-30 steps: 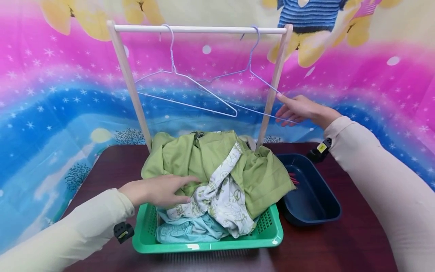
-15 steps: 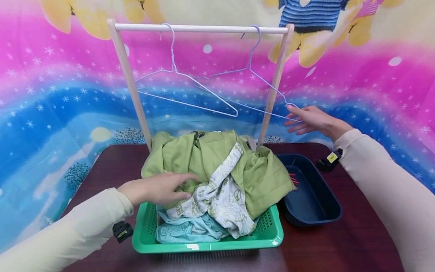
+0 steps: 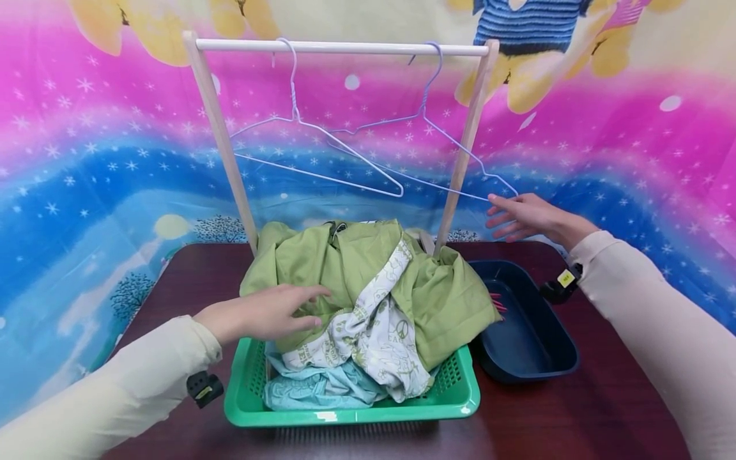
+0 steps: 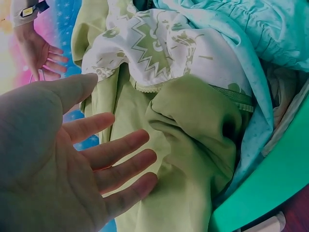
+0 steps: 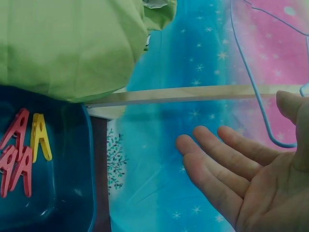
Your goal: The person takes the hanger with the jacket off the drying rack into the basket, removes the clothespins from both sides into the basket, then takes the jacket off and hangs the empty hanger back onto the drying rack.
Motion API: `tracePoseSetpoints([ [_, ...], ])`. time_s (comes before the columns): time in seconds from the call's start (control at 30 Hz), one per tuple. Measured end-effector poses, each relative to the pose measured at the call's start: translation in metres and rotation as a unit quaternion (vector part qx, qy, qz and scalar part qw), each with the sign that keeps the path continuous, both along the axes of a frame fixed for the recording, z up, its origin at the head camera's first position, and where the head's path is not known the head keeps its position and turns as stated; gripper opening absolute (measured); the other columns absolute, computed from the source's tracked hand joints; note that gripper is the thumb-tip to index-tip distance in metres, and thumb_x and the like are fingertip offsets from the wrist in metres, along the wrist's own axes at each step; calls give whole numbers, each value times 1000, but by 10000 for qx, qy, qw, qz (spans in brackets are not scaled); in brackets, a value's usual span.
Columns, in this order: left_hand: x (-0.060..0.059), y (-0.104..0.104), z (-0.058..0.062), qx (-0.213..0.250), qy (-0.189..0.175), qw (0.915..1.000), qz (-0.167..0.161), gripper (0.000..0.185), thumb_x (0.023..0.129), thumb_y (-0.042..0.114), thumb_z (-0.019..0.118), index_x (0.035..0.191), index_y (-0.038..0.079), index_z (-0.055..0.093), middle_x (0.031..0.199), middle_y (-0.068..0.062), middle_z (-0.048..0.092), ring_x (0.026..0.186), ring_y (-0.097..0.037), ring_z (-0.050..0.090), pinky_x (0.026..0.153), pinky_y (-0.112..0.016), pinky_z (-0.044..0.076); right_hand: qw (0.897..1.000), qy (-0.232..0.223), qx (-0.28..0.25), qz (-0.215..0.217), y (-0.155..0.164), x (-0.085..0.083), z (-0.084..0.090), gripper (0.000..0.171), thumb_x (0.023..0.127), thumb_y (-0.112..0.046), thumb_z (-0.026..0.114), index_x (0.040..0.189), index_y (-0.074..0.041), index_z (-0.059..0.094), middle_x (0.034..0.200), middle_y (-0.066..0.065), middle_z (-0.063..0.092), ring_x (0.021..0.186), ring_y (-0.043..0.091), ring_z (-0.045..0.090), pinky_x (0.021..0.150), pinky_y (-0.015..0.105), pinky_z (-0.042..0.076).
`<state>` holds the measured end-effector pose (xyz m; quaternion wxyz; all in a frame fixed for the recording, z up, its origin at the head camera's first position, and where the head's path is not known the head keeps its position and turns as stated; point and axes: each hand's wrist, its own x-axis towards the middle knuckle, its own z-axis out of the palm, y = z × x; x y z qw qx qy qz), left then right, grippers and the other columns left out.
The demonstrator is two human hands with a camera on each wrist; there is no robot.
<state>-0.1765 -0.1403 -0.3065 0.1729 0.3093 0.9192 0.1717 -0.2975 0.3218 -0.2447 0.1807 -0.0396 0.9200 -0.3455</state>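
My left hand [image 3: 267, 311] hovers with fingers spread beside a green garment [image 3: 310, 255] heaped over a green basket [image 3: 345, 418]. The left wrist view shows its palm [image 4: 53, 169] with nothing in it. A white printed part [image 3: 397, 332] and a light blue cloth [image 3: 322, 386] lie at the basket's front. My right hand [image 3: 526, 217], fingers relaxed and straight, is at the end of the right lilac wire hanger [image 3: 460, 145]. In the right wrist view the hanger's corner [image 5: 270, 135] passes by the thumb; whether they touch cannot be told.
A wooden rack [image 3: 215, 128] with a white bar [image 3: 356, 46] stands behind the basket. A second wire hanger [image 3: 345, 150] hangs at its left. The dark blue bin [image 3: 566, 345] at the right holds red clothespins [image 5: 21, 169] and a yellow clothespin [image 5: 41, 137].
My right hand has slid right and down along the hanger's arm to its end, away from the rack post. The left hand has risen slightly and shifted a little left.
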Motion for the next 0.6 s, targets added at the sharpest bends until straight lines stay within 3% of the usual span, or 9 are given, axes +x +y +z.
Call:
tracePoseSetpoints([
  [0.23,0,-2,3,165,145,9998,38,52,103,30,59,149,9,46,136,-18,64,125,-36,62,105,-54,49,10000,7,55,83,4,3,-8,89,102,-67,30,148,8,39,143,29,54,107,28,73,92,46,59],
  [0.43,-2,-7,3,336,233,9990,176,48,103,29,59,147,11,49,135,-16,64,119,-31,66,99,-51,52,9989,14,453,96,0,10,-18,86,103,-65,31,144,8,45,138,31,58,100,25,74,89,47,59],
  [0.6,-6,-13,4,623,280,9972,297,47,104,28,58,146,9,50,136,-19,63,120,-34,65,98,-51,52,9959,140,823,362,-12,18,-28,79,106,-58,33,143,9,47,132,32,61,107,36,69,84,46,60],
])
